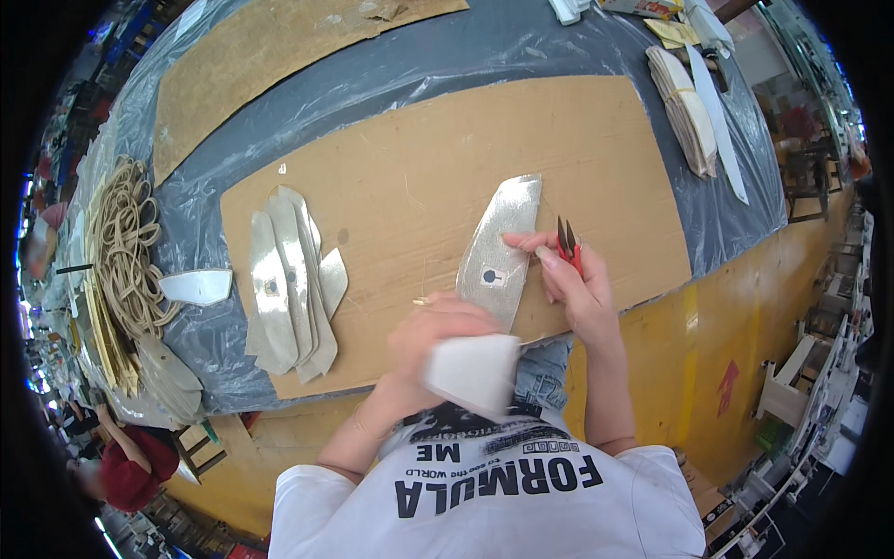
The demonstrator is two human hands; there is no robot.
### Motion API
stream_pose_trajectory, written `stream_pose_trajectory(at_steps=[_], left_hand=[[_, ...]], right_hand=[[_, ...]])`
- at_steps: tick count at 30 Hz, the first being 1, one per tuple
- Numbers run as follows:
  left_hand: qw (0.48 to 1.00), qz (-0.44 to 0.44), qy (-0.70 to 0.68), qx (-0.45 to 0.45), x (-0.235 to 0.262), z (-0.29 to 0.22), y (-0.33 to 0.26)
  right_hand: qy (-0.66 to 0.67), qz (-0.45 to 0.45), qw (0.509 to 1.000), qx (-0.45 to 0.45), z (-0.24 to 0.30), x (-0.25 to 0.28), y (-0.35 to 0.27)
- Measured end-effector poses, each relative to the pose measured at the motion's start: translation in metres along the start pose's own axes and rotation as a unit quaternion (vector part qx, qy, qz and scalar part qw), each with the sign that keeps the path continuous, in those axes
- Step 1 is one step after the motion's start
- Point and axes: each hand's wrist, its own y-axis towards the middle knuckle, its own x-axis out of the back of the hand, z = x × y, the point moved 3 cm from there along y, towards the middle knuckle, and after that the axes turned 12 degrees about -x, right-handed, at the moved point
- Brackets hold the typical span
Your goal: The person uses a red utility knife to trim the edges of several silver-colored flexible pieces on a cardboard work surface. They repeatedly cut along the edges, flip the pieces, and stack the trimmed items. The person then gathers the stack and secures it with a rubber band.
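My right hand (579, 284) is closed around red-handled thread snips (569, 250), whose dark blades point away from me. Its index fingertip lies over the right part of a silvery curved fabric piece (503, 219), which has a small pale square with a dark keyhole-shaped mark. Close to my body, my left hand (433, 340) grips a pale flat piece (473, 373), smeared by motion. On the left of the cardboard sheet (400, 186) lies a fanned pile of similar silvery pieces (293, 279).
Left of the cardboard are a heap of beige cord (126, 242) and a white panel (196, 287). A tied pale bundle (682, 107) and a long white strip (715, 126) lie at the far right. Another cardboard (279, 56) lies beyond. A person in red (140, 466) is at lower left.
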Motion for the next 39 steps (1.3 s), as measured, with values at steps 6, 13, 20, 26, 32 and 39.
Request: stream_pose_trajectory(at_steps=[6,13,20,26,32,39], left_hand=[[0.931,-0.093,0.299,0.185,0.054,0.01,0.023],[0.929,0.124,0.341,0.08,0.003,0.013,0.033],[0.928,0.176,0.327,0.043,-0.041,0.027,0.028],[0.968,0.053,0.178,0.166,-0.031,0.033,0.021],[0.967,0.048,0.152,0.197,-0.02,0.034,0.023],[0.969,0.052,0.138,0.198,-0.021,0.034,0.022]], right_hand=[[0.042,-0.035,0.997,0.052,-0.008,-0.002,0.0],[-0.17,-0.111,0.971,0.125,0.002,0.018,-0.026],[-0.265,-0.157,0.947,0.096,0.004,0.025,-0.04],[-0.278,-0.085,0.952,0.101,0.0,0.024,-0.045],[-0.273,-0.086,0.95,0.121,0.001,0.016,-0.043],[-0.34,-0.092,0.927,0.127,-0.003,0.001,-0.037]])
